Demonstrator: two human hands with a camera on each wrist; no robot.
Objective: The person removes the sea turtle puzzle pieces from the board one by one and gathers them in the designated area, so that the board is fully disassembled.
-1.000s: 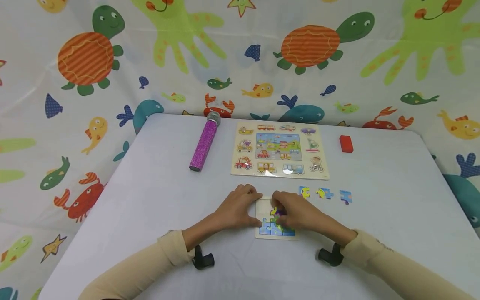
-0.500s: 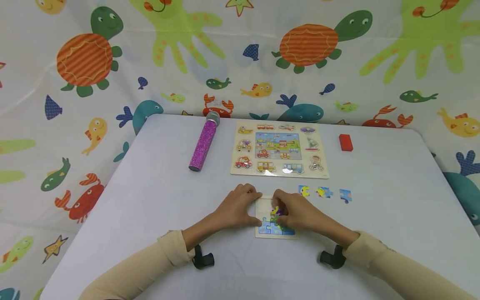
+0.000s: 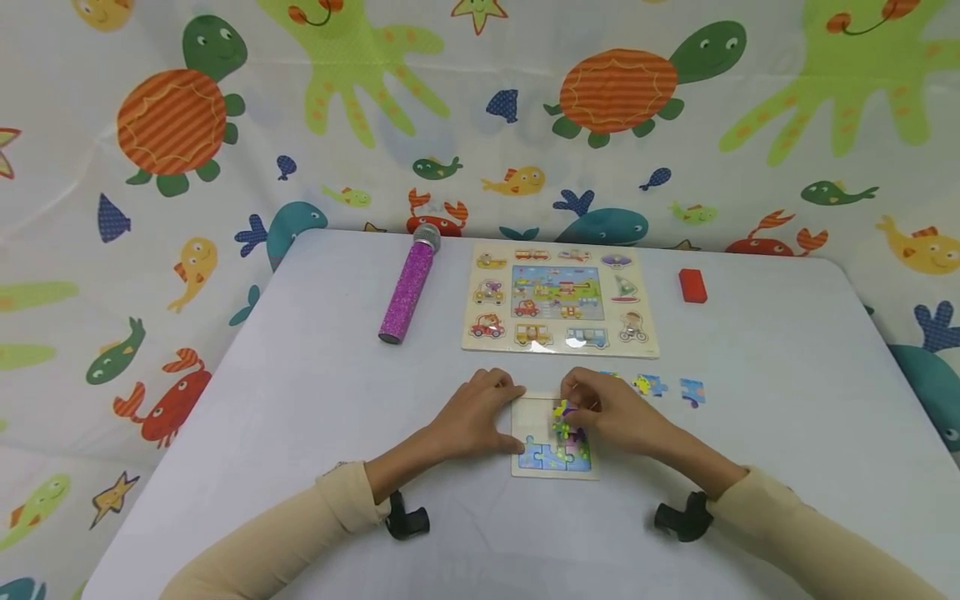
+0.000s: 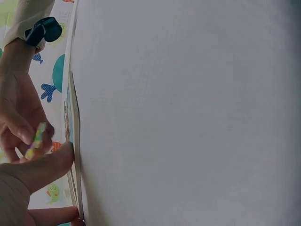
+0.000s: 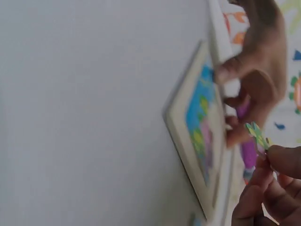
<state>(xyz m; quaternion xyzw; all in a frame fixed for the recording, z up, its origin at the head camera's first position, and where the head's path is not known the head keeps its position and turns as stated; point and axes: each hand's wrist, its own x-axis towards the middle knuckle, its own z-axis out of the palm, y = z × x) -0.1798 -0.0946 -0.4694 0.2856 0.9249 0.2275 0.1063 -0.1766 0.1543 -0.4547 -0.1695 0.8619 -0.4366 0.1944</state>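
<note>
Between the right hand's (image 3: 618, 412) thumb and fingers is pinched a jigsaw piece (image 3: 564, 419), coloured yellow, green and purple, raised above the puzzle board (image 3: 534, 410). In the right wrist view, the pinched piece (image 5: 256, 135) appears edge-on, apart from the board (image 5: 181, 141). A row of blue-toned pieces fills the near side of the tray, with pink and green parts at its right. The left hand (image 3: 468, 417) rests its thumb and a finger against the board's left edge; the left wrist view shows the thumb (image 4: 51, 165) touching that edge.
Loose jigsaw pieces (image 3: 648, 385) lie right of the board, one partly behind the right hand. Behind stands a larger vehicle puzzle (image 3: 487, 346), with a purple glittery microphone (image 3: 407, 292) to its left. A red block (image 3: 692, 286) sits at the back right.
The right hand has lifted the jigsaw piece and shifted slightly right and back, uncovering more of the filled row. The left hand stays at the board's edge.
</note>
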